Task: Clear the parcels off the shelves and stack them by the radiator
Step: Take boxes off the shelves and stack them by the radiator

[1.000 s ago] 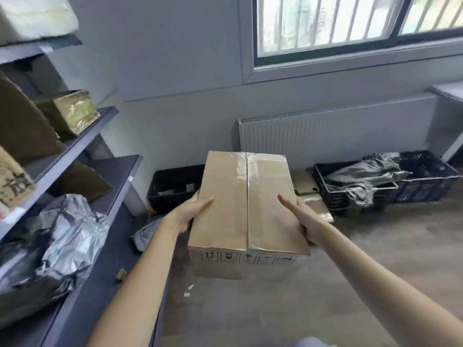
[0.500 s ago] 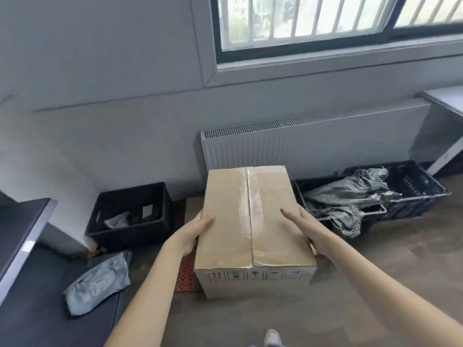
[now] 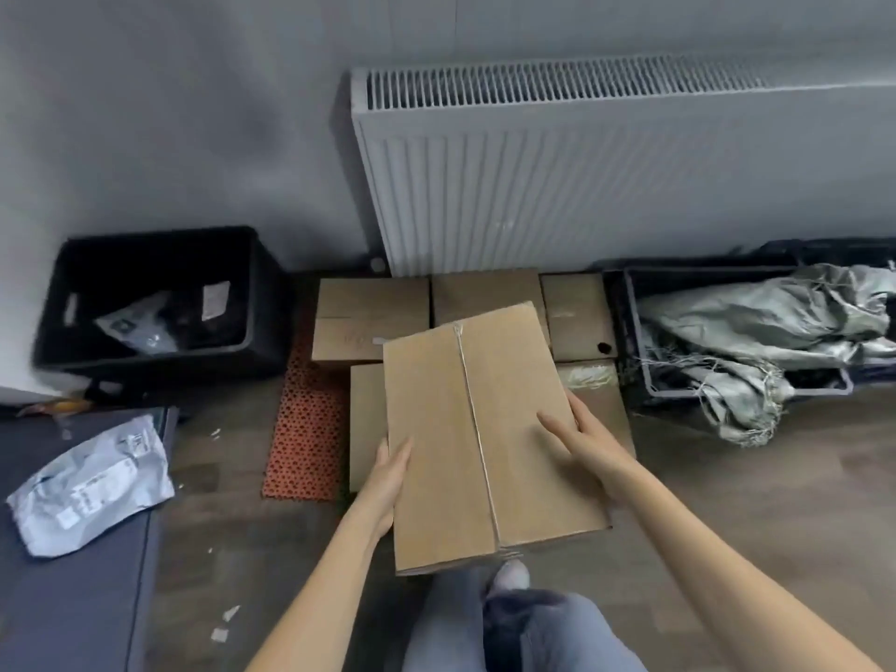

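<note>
We hold the box (image 3: 485,438) between left hand (image 3: 388,482) and right hand (image 3: 582,438), fingers flat on its sides, above boxes (image 3: 373,317) below the radiator (image 3: 582,186). Left crate (image 3: 262,303) holds bags; right crate (image 3: 625,322), grey sacking (image 3: 756,332).

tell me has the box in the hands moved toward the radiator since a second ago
Yes. The box has come closer to the radiator and lower, now over the cartons at its foot.

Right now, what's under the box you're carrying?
Under the carried box, held by the left hand and right hand, cardboard boxes on the floor sit by the radiator. Their middles are covered; whether the box touches them is unclear.
</note>
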